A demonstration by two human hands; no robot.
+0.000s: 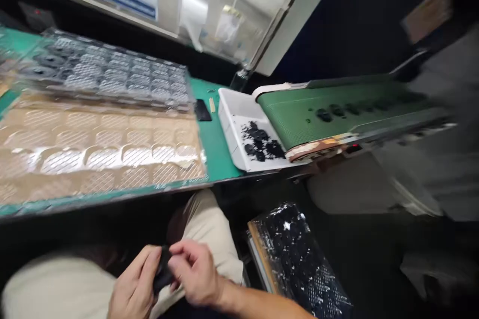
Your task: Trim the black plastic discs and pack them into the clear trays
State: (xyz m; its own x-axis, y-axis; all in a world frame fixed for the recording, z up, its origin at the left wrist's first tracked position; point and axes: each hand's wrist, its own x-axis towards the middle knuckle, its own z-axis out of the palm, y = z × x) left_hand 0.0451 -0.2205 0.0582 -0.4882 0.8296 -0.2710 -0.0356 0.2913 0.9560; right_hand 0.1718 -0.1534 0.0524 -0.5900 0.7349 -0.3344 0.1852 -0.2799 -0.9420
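Over my lap, my left hand is closed around a small black part, rounded in outline and blurred; its exact kind does not show. The bent fingers of my right hand press together at the upper right edge of that part. Whether they pinch a piece of it or something smaller is hidden. Both hands are below the table's front edge. Above them on the table lies a clear plastic tray with rounded pockets, on a tan surface.
Behind it are stacked pocket trays, some pockets holding dark parts. A white bin with black pieces stands at the end of a green conveyor belt carrying several black parts. A film-covered stack is low at right. A blurred person is beyond.
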